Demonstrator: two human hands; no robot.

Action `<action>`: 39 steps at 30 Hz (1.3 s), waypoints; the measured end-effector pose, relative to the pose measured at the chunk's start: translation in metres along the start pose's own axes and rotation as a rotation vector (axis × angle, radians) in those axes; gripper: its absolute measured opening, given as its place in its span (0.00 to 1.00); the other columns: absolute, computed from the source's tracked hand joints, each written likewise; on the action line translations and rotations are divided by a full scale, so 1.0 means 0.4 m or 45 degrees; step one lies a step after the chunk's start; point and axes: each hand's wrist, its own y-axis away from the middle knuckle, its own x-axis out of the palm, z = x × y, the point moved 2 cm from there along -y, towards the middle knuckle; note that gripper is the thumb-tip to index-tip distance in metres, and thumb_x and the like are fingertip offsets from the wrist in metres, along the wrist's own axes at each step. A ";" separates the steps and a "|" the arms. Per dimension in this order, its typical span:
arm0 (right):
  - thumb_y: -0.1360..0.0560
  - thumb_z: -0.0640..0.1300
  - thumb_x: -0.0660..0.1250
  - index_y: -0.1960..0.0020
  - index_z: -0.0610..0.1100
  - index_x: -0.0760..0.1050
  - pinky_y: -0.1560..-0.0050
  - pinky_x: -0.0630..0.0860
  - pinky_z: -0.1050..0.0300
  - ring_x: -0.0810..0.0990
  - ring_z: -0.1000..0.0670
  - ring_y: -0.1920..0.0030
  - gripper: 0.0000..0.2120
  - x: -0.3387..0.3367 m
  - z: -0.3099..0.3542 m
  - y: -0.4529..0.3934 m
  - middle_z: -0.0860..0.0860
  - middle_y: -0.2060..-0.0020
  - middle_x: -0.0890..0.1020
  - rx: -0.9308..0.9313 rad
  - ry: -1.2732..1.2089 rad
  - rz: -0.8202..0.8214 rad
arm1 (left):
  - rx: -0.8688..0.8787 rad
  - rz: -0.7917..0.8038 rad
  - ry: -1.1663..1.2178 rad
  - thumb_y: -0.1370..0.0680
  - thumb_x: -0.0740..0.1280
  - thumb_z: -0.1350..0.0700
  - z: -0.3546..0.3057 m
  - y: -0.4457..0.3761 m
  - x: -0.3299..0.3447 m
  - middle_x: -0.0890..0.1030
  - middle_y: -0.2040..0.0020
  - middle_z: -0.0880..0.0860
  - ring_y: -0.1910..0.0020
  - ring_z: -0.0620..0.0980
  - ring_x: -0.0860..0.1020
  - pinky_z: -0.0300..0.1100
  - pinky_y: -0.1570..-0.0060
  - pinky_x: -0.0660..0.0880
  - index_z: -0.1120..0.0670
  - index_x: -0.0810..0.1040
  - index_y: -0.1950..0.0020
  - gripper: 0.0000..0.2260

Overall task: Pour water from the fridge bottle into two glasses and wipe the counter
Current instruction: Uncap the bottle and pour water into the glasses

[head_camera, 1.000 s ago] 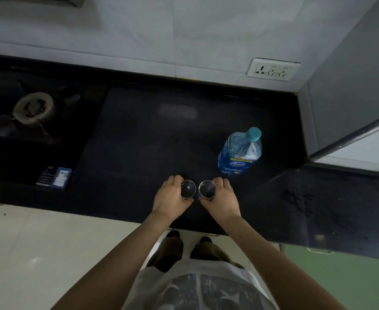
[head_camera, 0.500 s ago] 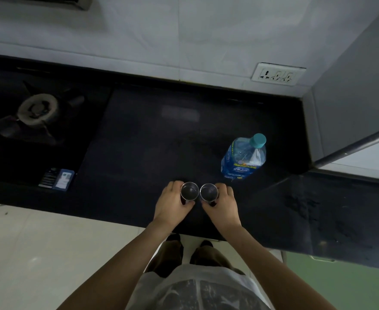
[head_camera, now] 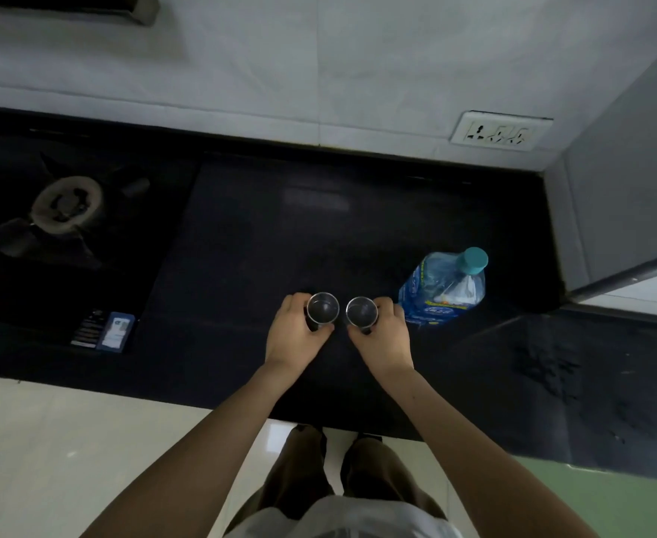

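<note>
Two small clear glasses stand upright side by side on the black counter (head_camera: 241, 246). My left hand (head_camera: 293, 335) grips the left glass (head_camera: 323, 307) and my right hand (head_camera: 383, 337) grips the right glass (head_camera: 361, 311). A small gap separates the two glasses. Just right of my right hand stands a clear water bottle (head_camera: 445, 293) with a blue label and a teal cap, closed. The bottle is untouched.
A gas stove burner (head_camera: 66, 201) sits at the left, with a small blue card or packet (head_camera: 115, 331) near the counter's front edge. A wall socket (head_camera: 500, 130) is on the tiled wall. A grey fridge side (head_camera: 629, 168) bounds the counter on the right.
Both hands keep their hold on the glasses, which now stand slightly further apart. The bottle has not moved; only the camera shifted.
</note>
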 end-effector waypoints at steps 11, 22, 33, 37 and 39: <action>0.26 0.54 0.71 0.29 0.47 0.59 0.46 0.79 0.52 0.77 0.49 0.42 0.32 -0.031 -0.026 0.057 0.48 0.34 0.68 -0.035 0.023 -0.044 | 0.033 0.059 -0.132 0.32 0.76 0.46 -0.030 0.006 -0.024 0.67 0.32 0.54 0.33 0.54 0.66 0.49 0.36 0.70 0.53 0.62 0.27 0.38; 0.30 0.49 0.76 0.45 0.51 0.64 0.54 0.77 0.61 0.75 0.56 0.52 0.23 -0.266 -0.130 0.161 0.58 0.52 0.71 -0.223 -0.099 -0.430 | 0.503 0.093 -0.063 0.28 0.73 0.46 -0.296 0.036 -0.019 0.71 0.34 0.50 0.35 0.47 0.69 0.45 0.37 0.71 0.52 0.65 0.28 0.32; 0.39 0.50 0.82 0.23 0.50 0.55 0.32 0.66 0.58 0.64 0.55 0.30 0.53 -0.441 -0.046 -0.046 0.54 0.28 0.63 -0.509 -0.039 0.023 | 0.852 0.145 -0.172 0.25 0.70 0.51 -0.562 -0.002 -0.012 0.74 0.38 0.51 0.39 0.47 0.71 0.40 0.40 0.70 0.54 0.69 0.32 0.24; 0.40 0.49 0.82 0.25 0.50 0.59 0.34 0.69 0.57 0.69 0.56 0.35 0.50 -0.426 -0.045 -0.083 0.55 0.33 0.68 -0.520 -0.035 0.250 | 0.866 0.200 -0.264 0.24 0.69 0.54 -0.571 -0.001 0.005 0.74 0.41 0.50 0.42 0.47 0.72 0.43 0.42 0.72 0.53 0.71 0.35 0.19; 0.39 0.49 0.82 0.28 0.50 0.62 0.35 0.70 0.57 0.71 0.56 0.37 0.45 -0.416 -0.047 -0.090 0.56 0.36 0.70 -0.538 -0.006 0.278 | 0.895 0.217 -0.333 0.23 0.67 0.54 -0.572 -0.002 0.010 0.74 0.41 0.50 0.41 0.47 0.72 0.44 0.41 0.72 0.53 0.72 0.34 0.17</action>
